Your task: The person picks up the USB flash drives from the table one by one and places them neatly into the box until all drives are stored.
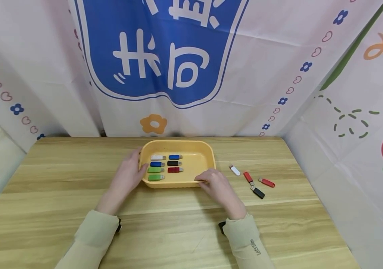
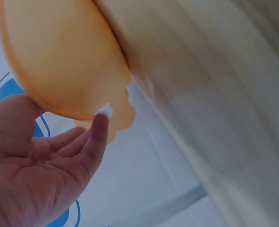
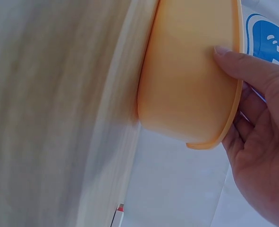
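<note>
A yellow plastic tray (image 1: 196, 162) rests at the back of the table. My left hand (image 1: 127, 173) holds its left end, thumb over the rim and fingers along the outside. My right hand (image 1: 217, 185) grips the front rim near the right corner; in the right wrist view its thumb (image 3: 236, 64) presses the outer wall and the other fingers go over the rim. In the tray's left half lie two columns of USB sticks: white (image 1: 156, 157), blue (image 1: 157, 164) and two green (image 1: 155, 170) at left, then blue (image 1: 174, 157), black (image 1: 173, 163) and dark red (image 1: 174, 170).
Right of the tray, loose on the wooden table (image 1: 178, 228), are a white USB stick (image 1: 234, 170), two red ones, upper left (image 1: 248, 177) and right (image 1: 267, 182), and a black one (image 1: 258, 192). A printed cloth (image 1: 245, 74) hangs behind the table's far edge.
</note>
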Motion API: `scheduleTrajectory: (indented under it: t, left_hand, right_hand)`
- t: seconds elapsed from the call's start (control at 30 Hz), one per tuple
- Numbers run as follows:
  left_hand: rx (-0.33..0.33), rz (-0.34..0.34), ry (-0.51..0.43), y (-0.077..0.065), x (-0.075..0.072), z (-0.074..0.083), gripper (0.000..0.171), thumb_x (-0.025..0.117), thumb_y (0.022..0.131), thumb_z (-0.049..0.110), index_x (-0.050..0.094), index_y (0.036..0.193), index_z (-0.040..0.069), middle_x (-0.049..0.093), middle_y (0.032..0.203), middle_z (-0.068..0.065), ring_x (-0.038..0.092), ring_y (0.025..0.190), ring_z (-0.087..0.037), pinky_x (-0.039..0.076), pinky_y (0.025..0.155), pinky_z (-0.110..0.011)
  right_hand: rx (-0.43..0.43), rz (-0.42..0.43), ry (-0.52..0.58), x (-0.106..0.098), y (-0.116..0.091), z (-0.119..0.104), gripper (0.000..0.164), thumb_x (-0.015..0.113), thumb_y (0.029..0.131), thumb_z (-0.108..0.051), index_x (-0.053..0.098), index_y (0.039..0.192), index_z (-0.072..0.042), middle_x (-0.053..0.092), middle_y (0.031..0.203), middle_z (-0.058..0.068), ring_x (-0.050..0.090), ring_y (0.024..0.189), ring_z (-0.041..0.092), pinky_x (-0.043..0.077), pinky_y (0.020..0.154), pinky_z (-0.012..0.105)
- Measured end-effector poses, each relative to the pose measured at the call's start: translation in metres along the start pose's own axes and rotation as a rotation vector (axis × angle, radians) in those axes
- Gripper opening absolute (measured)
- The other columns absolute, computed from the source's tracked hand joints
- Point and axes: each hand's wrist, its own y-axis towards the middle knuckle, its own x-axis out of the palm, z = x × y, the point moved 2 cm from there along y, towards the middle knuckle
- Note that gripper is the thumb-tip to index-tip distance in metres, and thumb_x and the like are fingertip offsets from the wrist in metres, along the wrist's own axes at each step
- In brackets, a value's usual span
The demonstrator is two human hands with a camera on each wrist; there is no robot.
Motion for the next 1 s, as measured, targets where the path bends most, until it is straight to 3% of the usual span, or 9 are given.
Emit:
scheduleTrajectory:
  t: [0.13,0.33,0.43,0.57,0.7,1.0]
  left_hand:
    - [-0.032,-0.069,0.018,-0.0045,-0.0042,-0.0024,0.06,0.06,0.099,0.013,0.034,0.149,-0.009,0.057,0.131,-0.034,0.062,0.11,-0.044,0.054,0.092,-0.056]
    - [-0.04,-0.146,0.066,-0.0078,-0.0066,0.0,0.061,0.055,0.102,0.017,0.029,0.153,-0.005,0.059,0.129,-0.035,0.067,0.104,-0.044,0.055,0.088,-0.057]
    - [-0.059,-0.185,0.084,-0.0084,-0.0061,0.0009,0.063,0.053,0.103,0.018,0.025,0.155,-0.004,0.068,0.106,-0.031,0.069,0.074,-0.032,0.057,0.067,-0.047]
    - [-0.05,-0.195,0.113,-0.0085,-0.0052,0.0008,0.062,0.052,0.103,0.015,0.024,0.154,-0.006,0.061,0.072,-0.015,0.051,0.051,-0.018,0.041,0.046,-0.031]
    - [-0.029,-0.176,0.129,-0.0081,-0.0046,0.0002,0.061,0.051,0.102,0.013,0.025,0.153,-0.007,0.053,0.063,-0.009,0.046,0.047,-0.017,0.035,0.043,-0.028]
    - [-0.04,-0.189,0.127,-0.0035,-0.0008,-0.0019,0.062,0.048,0.104,0.015,0.021,0.156,-0.005,0.051,0.063,-0.008,0.046,0.048,-0.017,0.035,0.045,-0.029]
  right_hand:
    - [0.005,-0.007,0.011,0.0005,-0.0016,-0.0009,0.012,0.08,0.082,-0.008,0.08,0.092,-0.013,0.078,0.092,0.001,0.07,0.089,0.016,0.058,0.081,0.032]
    - [0.003,-0.004,0.006,-0.0004,-0.005,-0.0018,0.011,0.081,0.082,-0.008,0.08,0.092,-0.013,0.077,0.092,0.0,0.069,0.088,0.016,0.058,0.081,0.032]
    - [0.0,-0.002,0.001,-0.001,-0.0058,-0.0021,0.012,0.081,0.082,-0.009,0.08,0.092,-0.014,0.077,0.091,0.0,0.069,0.088,0.016,0.058,0.081,0.032]
    - [0.005,-0.007,-0.004,-0.0005,-0.005,-0.0027,0.011,0.081,0.082,-0.01,0.08,0.092,-0.014,0.077,0.092,0.0,0.069,0.089,0.016,0.057,0.081,0.033]
    - [0.01,-0.016,-0.002,0.0003,-0.0028,-0.0028,0.01,0.08,0.083,-0.01,0.079,0.093,-0.014,0.077,0.092,0.0,0.069,0.089,0.016,0.057,0.082,0.033]
    - [0.005,-0.051,0.088,-0.0076,-0.0003,0.0023,0.009,0.075,0.09,-0.018,0.078,0.095,-0.012,0.077,0.096,0.002,0.069,0.093,0.015,0.058,0.084,0.032]
